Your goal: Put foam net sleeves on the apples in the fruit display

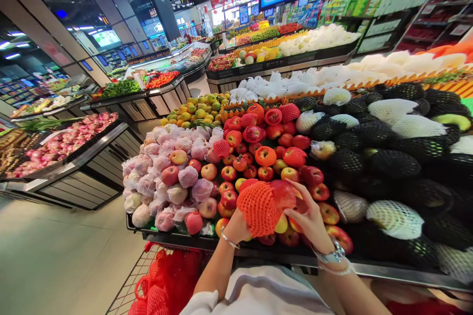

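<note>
My left hand (236,226) grips an orange foam net sleeve (258,206) that half covers a red apple (283,192). My right hand (308,216) holds the bare side of that same apple, fingers curled round it. Both hands hover just above the pile of loose red apples (258,167) on the produce stand. A thin bracelet is on my left wrist and a watch on my right.
Pink-wrapped apples (162,177) lie left of the pile, black-netted fruit (391,162) to the right. A shopping cart (148,275) with red netting stands below the stand's front edge (388,270). Further stands with pink fruit (62,142) and yellow-green fruit (195,108) line the aisle.
</note>
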The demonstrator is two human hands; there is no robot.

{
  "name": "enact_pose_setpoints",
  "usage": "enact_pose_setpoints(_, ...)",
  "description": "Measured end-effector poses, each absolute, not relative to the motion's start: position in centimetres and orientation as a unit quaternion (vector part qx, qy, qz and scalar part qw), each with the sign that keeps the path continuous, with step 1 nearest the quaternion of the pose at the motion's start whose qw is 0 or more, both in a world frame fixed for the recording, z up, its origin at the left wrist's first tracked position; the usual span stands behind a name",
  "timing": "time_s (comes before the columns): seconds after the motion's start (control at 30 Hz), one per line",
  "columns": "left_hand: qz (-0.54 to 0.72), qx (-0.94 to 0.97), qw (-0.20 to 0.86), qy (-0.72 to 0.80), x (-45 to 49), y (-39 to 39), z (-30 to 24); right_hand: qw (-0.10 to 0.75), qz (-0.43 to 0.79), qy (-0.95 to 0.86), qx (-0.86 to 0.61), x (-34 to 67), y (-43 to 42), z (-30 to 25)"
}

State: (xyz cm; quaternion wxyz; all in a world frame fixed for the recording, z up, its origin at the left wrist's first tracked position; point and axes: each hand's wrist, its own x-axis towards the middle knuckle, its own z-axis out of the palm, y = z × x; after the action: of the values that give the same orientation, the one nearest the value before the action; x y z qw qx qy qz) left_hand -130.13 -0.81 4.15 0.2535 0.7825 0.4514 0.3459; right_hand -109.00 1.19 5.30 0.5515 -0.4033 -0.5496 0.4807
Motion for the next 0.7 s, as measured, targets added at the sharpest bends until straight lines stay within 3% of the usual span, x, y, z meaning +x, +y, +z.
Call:
enact_pose_setpoints(0.23, 0.216, 0.859, 0.153, 0.438, -128.5, -0.2, 6.0, 0.542, 0.508, -0.531, -0.408, -109.4, 0.9, 2.8)
enact_pose_setpoints(0.47, 0.225, 0.850, 0.155, 0.450, -127.2, 0.4, 6.9, 0.589, 0.551, -0.455, -0.377, -110.0, 0.2, 0.9)
enact_pose_setpoints(0.7, 0.202, 0.849, 0.158, 0.462, -126.4, -0.1, 6.2, 0.540, 0.591, -0.485, -0.352, -110.3, -0.7, 1.8)
